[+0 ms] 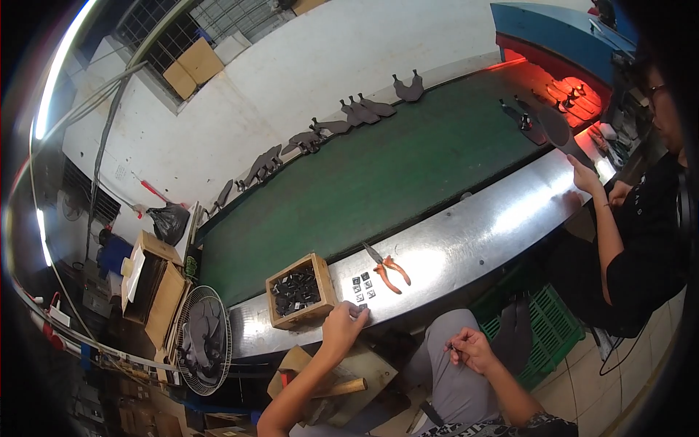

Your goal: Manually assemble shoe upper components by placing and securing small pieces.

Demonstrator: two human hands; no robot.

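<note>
At the metal ledge's near edge, my left hand [342, 333] is closed, its fingertips on a small black square piece [363, 306]. Just beyond it, several more small square pieces [357, 288] lie in two short rows. My right hand [473, 352] is over my grey-trousered knee, fingers pinched on a small dark piece whose shape is hard to make out. Pliers [392, 275] with orange handles rest on the ledge right of the rows, jaws pointing away. Left of the rows stands a wooden box [328, 282] holding many small black pieces [295, 290].
Behind the metal ledge [466, 240] runs a green conveyor belt [342, 193], with dark flat parts [358, 111] along its far side. A wire basket [205, 339] stands left, a green crate [553, 328] right. A co-worker [619, 240] holds a dark flat part [555, 127].
</note>
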